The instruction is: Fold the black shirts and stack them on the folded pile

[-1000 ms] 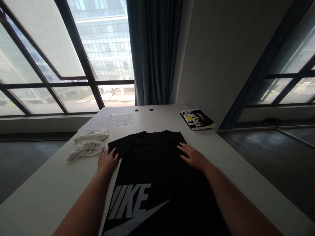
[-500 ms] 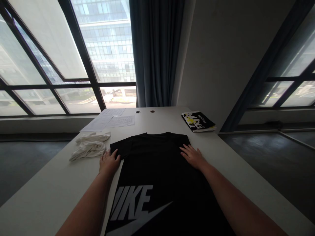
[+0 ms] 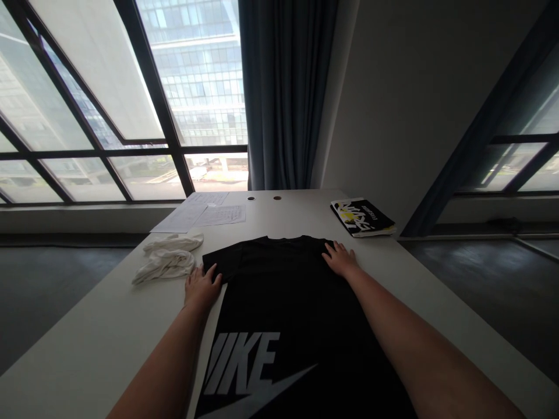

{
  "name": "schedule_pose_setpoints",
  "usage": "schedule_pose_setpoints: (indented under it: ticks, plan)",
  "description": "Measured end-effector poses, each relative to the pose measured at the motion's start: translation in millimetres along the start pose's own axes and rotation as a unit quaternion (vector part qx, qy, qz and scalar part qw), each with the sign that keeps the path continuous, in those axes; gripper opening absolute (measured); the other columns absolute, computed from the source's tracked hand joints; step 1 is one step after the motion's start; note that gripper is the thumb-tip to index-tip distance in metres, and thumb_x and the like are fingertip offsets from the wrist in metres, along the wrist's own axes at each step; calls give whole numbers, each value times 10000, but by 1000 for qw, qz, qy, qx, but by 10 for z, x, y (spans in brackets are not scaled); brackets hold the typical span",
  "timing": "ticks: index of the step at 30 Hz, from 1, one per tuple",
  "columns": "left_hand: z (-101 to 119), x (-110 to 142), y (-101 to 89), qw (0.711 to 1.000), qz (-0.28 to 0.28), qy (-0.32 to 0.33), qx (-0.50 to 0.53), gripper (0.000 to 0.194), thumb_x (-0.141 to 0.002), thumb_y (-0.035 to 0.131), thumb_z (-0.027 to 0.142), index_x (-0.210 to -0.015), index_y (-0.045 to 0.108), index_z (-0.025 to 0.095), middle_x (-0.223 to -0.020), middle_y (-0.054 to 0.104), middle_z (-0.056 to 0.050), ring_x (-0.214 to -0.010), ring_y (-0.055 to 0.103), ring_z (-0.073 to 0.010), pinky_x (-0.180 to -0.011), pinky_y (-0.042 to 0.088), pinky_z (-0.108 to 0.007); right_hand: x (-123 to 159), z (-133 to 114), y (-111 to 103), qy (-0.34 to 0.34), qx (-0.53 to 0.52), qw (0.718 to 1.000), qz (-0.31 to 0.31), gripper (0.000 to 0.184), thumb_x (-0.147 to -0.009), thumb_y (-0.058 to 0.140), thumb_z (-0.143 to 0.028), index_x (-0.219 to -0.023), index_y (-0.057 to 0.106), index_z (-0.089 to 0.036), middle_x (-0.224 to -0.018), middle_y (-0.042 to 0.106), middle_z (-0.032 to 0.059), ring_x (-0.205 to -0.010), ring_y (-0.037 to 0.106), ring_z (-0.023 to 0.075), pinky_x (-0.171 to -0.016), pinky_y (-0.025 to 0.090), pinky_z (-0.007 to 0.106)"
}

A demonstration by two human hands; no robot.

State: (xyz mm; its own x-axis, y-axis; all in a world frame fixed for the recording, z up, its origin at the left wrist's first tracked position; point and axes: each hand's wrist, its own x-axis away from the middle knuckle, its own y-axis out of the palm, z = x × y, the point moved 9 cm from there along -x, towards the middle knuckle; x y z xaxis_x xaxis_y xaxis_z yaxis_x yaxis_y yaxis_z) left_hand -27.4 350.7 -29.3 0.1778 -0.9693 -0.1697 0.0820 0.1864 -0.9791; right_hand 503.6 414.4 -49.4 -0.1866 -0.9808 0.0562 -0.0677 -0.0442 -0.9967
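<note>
A black Nike T-shirt [image 3: 301, 302] lies flat on the tabletop [image 3: 113, 331]. The left hand [image 3: 202, 288] touches its one sleeve [image 3: 227, 261], the right hand [image 3: 341, 259] the other; each grip is released.

On the white worktop [image 3: 297, 215], crumpled white cloth [image 3: 166, 265] lies at the left, with paper sheets [image 3: 225, 215] just beyond it. Near the far edge are 2 round cable holes [image 3: 251, 198]; at the far right lies a black-covered book [image 3: 367, 217]. Behind are a black-framed window [image 3: 165, 110], a dark blue curtain [image 3: 286, 93] and a grey wall [image 3: 410, 105].
</note>
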Motion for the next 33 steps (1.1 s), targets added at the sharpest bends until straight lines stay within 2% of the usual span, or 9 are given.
schedule_pose_setpoints:
  ticks: [5, 7, 10, 12, 16, 21, 25, 28, 33]
  plan:
    - [-11, -20, 26, 1000, -2, 0, 7, 574, -1004, 466, 515, -1528, 541, 293, -1619, 440, -152, -1508, 379, -347, -1218, 284, -539, 152, -176, -154, -83, 47, 993, 71, 649, -1054, 303, -499, -1641, 332, -224, -1724, 221, 157, -1582, 202, 326, -1250, 124, 594]
    - [-17, -28, 30, 1000, -6, -5, 11, 576, -1004, 465, 519, -1532, 536, 302, -1624, 433, -150, -1509, 375, -351, -1216, 282, -548, 228, -286, -218, -98, 41, 991, 83, 650, -1047, 332, -499, -1613, 388, -185, -1667, 346, 186, -1524, 326, 339, -1241, 197, 547]
    - [-5, -27, 17, 1000, -12, -10, 16, 576, -1004, 463, 510, -1538, 528, 306, -1629, 430, -143, -1507, 378, -355, -1219, 276, -547, 322, -460, -178, -91, 22, 994, 54, 662, -1024, 388, -556, -1538, 505, -155, -1563, 480, 213, -1422, 460, 355, -1179, 330, 480]
    - [6, -20, 5, 1000, -16, -12, 16, 576, -1005, 461, 500, -1544, 521, 303, -1634, 423, -140, -1511, 372, -348, -1220, 278, -537, 364, -534, -102, -66, 19, 997, 28, 696, -1033, 366, -567, -1572, 455, -136, -1619, 407, 217, -1482, 390, 359, -1197, 304, 483]
    - [-1, -16, -5, 999, -15, -21, 19, 579, -1002, 468, 495, -1545, 519, 298, -1641, 416, -138, -1517, 364, -346, -1226, 271, -531, 406, -590, 14, -41, 9, 999, -19, 717, -1071, 269, -539, -1666, 243, -139, -1732, 166, 180, -1599, 154, 314, -1273, 132, 484]
    - [5, -54, 13, 999, 0, 1, 36, 583, -987, 489, 468, -1515, 556, 230, -1637, 425, -143, -1509, 378, -348, -1232, 276, -541, 624, -713, 13, -100, -11, 994, -52, 711, -1068, 263, -562, -1677, 213, -199, -1740, 139, 156, -1602, 140, 320, -1276, 140, 509]
    - [45, -76, 67, 998, -7, 34, 44, 606, -984, 489, 410, -1517, 538, 125, -1641, 404, -186, -1513, 377, -343, -1243, 279, -522, 1038, -759, -55, -168, -8, 986, 0, 728, -1051, 298, -611, -1678, 220, -250, -1745, 136, 122, -1609, 95, 311, -1283, 146, 510]
    - [32, -74, 88, 999, -6, 27, 34, 615, -1000, 481, 441, -1530, 529, 132, -1635, 402, -210, -1519, 355, -394, -1238, 271, -533, 1313, -459, -56, -192, -30, 980, 47, 682, -1052, 292, -601, -1664, 269, -301, -1740, 172, 96, -1605, 129, 316, -1269, 190, 561]
    - [37, -65, 100, 999, -11, 28, 23, 583, -1022, 450, 452, -1542, 528, 199, -1638, 411, -176, -1523, 349, -394, -1234, 269, -533, 1486, 636, 36, -156, -158, 971, 87, 662, -1017, 338, -612, -1592, 431, -298, -1708, 293, 66, -1592, 175, 351, -1249, 222, 650]
